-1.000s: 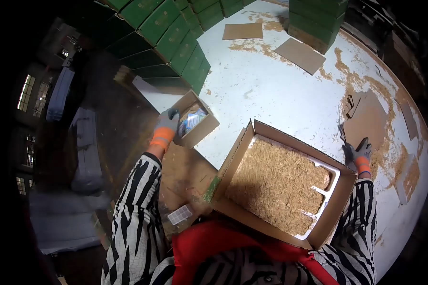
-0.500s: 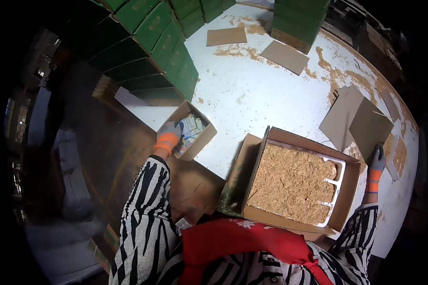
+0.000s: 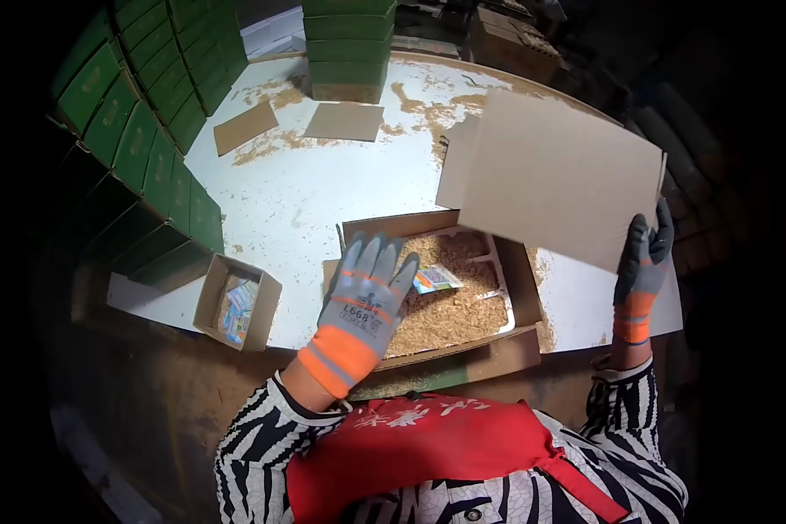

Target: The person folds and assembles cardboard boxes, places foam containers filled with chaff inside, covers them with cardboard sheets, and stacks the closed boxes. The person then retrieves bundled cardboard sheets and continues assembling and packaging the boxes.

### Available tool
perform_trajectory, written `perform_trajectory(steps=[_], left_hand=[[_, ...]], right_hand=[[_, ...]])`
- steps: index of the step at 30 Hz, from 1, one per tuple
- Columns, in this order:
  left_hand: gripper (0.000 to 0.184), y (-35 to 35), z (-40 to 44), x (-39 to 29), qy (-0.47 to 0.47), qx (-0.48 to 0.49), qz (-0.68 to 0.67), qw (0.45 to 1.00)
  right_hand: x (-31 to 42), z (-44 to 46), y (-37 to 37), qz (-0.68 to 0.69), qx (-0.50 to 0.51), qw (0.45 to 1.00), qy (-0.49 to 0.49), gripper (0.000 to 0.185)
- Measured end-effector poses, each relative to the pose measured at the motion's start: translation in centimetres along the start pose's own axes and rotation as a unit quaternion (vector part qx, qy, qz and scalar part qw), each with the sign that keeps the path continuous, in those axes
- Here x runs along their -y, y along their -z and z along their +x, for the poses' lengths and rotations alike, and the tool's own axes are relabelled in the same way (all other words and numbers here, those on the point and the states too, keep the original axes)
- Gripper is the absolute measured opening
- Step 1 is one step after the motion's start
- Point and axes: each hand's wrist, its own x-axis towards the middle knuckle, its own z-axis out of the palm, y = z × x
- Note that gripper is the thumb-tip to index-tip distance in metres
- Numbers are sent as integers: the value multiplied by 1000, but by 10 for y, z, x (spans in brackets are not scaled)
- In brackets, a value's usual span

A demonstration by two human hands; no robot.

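Note:
My left hand [image 3: 362, 301], in a grey glove with an orange cuff, is over the left part of an open cardboard box [image 3: 524, 288], its fingers stretched out. Wood shavings [image 3: 467, 314] fill a white tray inside this box. A colourful packet [image 3: 437, 279] lies on the shavings beside my left fingertips. My right hand [image 3: 644, 262] grips the lower right edge of a large flat cardboard sheet [image 3: 559, 175], raised tilted above the table behind the box. To the left, a small open carton [image 3: 266, 307] holds several similar packets [image 3: 238, 306].
Green boxes [image 3: 140, 153] stand stacked at the left, and another green stack [image 3: 349, 48] is at the back. Flat cardboard pieces [image 3: 345, 121] and scattered shavings lie on the white table [image 3: 297, 188]. Another cardboard piece [image 3: 454, 166] is behind the raised sheet.
My left hand has moved from the small carton to the shavings box, where a packet now lies. My right hand has lifted a cardboard sheet closer. The whole view has turned right.

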Motion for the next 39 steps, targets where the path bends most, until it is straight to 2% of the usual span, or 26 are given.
perform_trajectory(steps=[1, 4, 5, 6, 8, 10, 12, 13, 16, 17, 18, 19, 20, 21, 22, 24, 26, 27, 28, 30, 32, 34, 35, 36, 38, 39], left_hand=[[68, 3, -8, -1, 23, 9, 0, 1000], [67, 14, -29, 1, 135, -120, -209, 961], [64, 10, -34, -3, 189, -198, -336, 901], [62, 0, -37, -7, 230, -268, -461, 814], [72, -26, -32, -7, 276, -268, -428, 818], [79, -56, -32, -10, 291, -211, -445, 820], [82, -44, -28, -22, 317, -154, -428, 832], [80, -45, -28, -24, 311, -165, -395, 848], [78, -68, -33, -21, 307, -225, -466, 799], [75, -65, -32, -24, 319, -217, -439, 811], [72, -69, -30, -25, 309, -230, -396, 834], [71, -65, -27, -29, 328, -213, -394, 832], [71, -61, -27, -31, 332, -221, -367, 841], [64, -66, -28, -29, 362, -241, -383, 815], [48, -60, -31, -24, 348, -288, -441, 775], [41, -54, -58, -14, 321, -358, -353, 803], [35, -36, -112, 3, 277, -428, -469, 721], [27, -33, -134, 14, 305, -431, -388, 756], [23, -25, -155, 20, 324, -443, -459, 698], [28, -43, -212, 49, 353, -417, -483, 684], [27, -86, -271, 75, 429, -403, -550, 593], [28, -128, -338, 109, 477, -383, -606, 508], [29, -132, -373, 123, 514, -327, -658, 443], [29, -152, -413, 140, 543, -278, -657, 443], [29, -198, -489, 167, 595, -198, -639, 446], [29, -207, -524, 177, 618, -166, -622, 451]], right_hand=[[7, -12, 1, 39, 41, 997, -45, 47], [11, -45, -9, 97, 137, 974, -153, 48], [-4, -57, -13, 61, 219, 964, -141, 46], [-13, -64, -14, 18, 294, 947, -125, 43], [7, -64, -22, -207, 447, 868, 56, 41], [14, -62, -37, -326, 441, 805, 228, 49], [19, -55, -49, -270, 527, 766, 252, 57], [9, -61, -56, -267, 592, 725, 230, 67], [-5, -59, -70, -288, 680, 636, 223, 74], [-13, -59, -77, -276, 698, 625, 216, 76], [-30, -65, -80, -255, 688, 639, 231, 73], [-34, -66, -85, -246, 716, 624, 194, 65], [-28, -64, -88, -243, 705, 638, 194, 55], [-15, -59, -90, -225, 722, 633, 166, 45], [-5, -53, -93, -195, 738, 626, 157, 42], [4, -51, -86, -120, 615, 744, 230, 38], [66, -57, -79, -5, 518, 855, -29, 33], [97, -66, -79, 44, 501, 862, -60, 32], [121, -81, -83, 90, 483, 866, -91, 32], [133, -120, -91, 262, 544, 786, -133, 36], [170, -177, -138, 375, 628, 664, -157, 40], [179, -222, -200, 277, 760, 579, -100, 39], [196, -257, -231, 270, 741, 576, -215, 38], [215, -300, -266, 261, 710, 566, -328, 36], [229, -376, -343, 200, 669, 531, -481, 40], [210, -420, -381, 183, 696, 524, -456, 41]])
